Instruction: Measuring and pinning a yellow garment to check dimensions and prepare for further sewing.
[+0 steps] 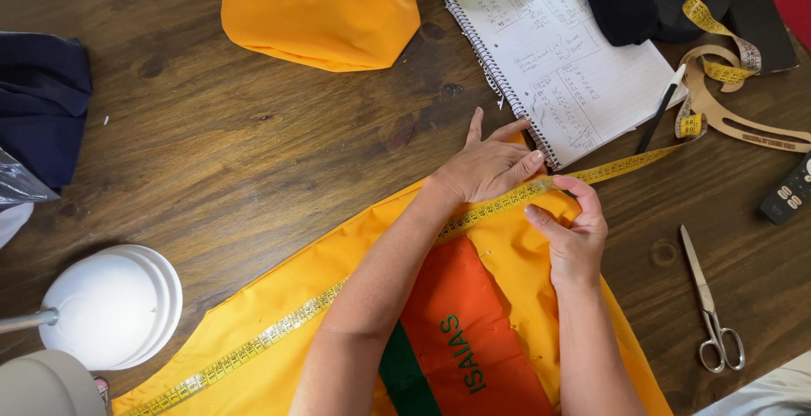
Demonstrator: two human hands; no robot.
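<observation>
Notebook (562, 53) close ahead; bare table (253, 146) leftward.

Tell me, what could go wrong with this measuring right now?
The yellow tape measure lies along the edge of the orange-yellow fabric, pinned flat only by the left hand while the right hand pinches it; if either slips, the reading may shift. A pin stuck in the orange panel could prick a forearm.

Scissors (711, 306), notebook (557, 53), pen (661, 110)

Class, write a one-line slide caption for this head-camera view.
Left hand presses a yellow measuring tape along the orange-yellow fabric edge while right hand pinches it near the spiral notebook.
</observation>
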